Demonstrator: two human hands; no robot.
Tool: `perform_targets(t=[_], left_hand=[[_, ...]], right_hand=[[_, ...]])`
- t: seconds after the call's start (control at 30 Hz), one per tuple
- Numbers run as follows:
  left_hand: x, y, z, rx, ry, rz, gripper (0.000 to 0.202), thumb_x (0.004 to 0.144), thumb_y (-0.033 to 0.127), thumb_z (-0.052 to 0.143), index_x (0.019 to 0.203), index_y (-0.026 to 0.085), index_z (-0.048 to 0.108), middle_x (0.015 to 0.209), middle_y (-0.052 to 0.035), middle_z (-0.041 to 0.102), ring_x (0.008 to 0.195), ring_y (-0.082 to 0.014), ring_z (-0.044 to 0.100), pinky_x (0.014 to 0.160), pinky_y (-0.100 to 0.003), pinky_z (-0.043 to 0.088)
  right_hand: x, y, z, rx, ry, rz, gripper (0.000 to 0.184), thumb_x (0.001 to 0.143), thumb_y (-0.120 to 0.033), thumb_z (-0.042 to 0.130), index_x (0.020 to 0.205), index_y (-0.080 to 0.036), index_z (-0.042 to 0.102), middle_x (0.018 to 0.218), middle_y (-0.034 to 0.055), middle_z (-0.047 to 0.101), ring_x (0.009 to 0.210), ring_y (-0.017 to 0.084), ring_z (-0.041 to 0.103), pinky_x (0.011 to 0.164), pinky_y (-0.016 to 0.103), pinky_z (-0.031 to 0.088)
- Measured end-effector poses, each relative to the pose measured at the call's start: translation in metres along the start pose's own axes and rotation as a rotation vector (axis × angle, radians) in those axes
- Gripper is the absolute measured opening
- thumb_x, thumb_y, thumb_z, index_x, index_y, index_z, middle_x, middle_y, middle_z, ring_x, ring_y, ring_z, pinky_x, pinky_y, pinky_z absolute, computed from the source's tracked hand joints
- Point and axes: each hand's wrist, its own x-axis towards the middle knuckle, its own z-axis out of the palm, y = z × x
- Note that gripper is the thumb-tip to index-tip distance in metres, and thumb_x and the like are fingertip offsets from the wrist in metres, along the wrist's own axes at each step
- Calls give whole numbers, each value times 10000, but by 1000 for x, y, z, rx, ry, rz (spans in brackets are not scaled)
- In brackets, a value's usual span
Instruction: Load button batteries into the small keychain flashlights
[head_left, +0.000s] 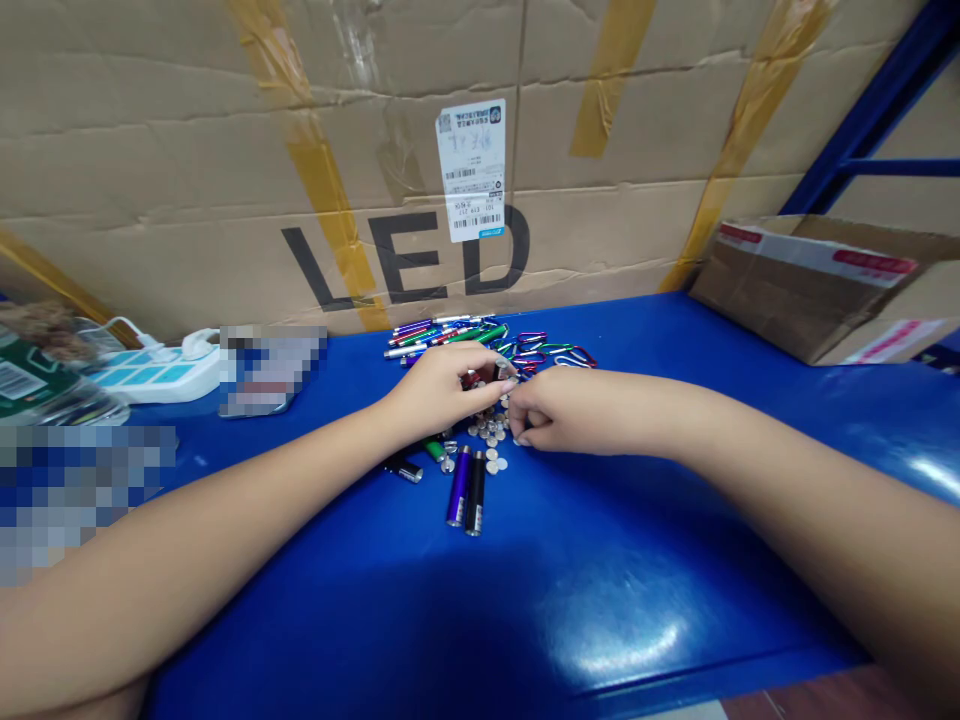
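My left hand (448, 388) is curled with its fingertips pinched on a small red tube, a mini flashlight body, above a heap of silver button cells (491, 432). My right hand (555, 408) rests on the blue table (570, 580) just right of the heap, fingers bent and pinched; what they hold is too small to make out. A purple tube (459, 486) and a black tube (475, 492) lie side by side in front of the cells. A green one and another black one (405, 467) lie under my left wrist.
Finished coloured flashlights (442, 332) and carabiner clips (551, 350) lie behind my hands. A large cardboard box marked LED (225, 150) walls the back. An open carton (817, 285) sits at right, a white power strip (154, 372) at left.
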Motion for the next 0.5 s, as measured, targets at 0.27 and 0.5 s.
perform_targets(t=[0.27, 0.5], left_hand=[[0, 0, 0, 19, -8, -5, 159, 866, 282, 581, 921, 176, 686, 915, -52, 714, 859, -183, 641, 798, -329, 488], [0, 0, -1, 38, -7, 8, 156, 860, 263, 590, 945, 175, 686, 900, -45, 713, 843, -173, 647, 777, -311, 493]], right_hand=[[2, 2, -1, -17, 16, -26, 186, 784, -195, 517, 879, -192, 676, 731, 2, 662, 570, 112, 500, 521, 248, 303], [3, 0, 6, -69, 28, -29, 205, 734, -159, 480, 791, -204, 672, 743, 15, 676, 566, 127, 494, 524, 261, 304]])
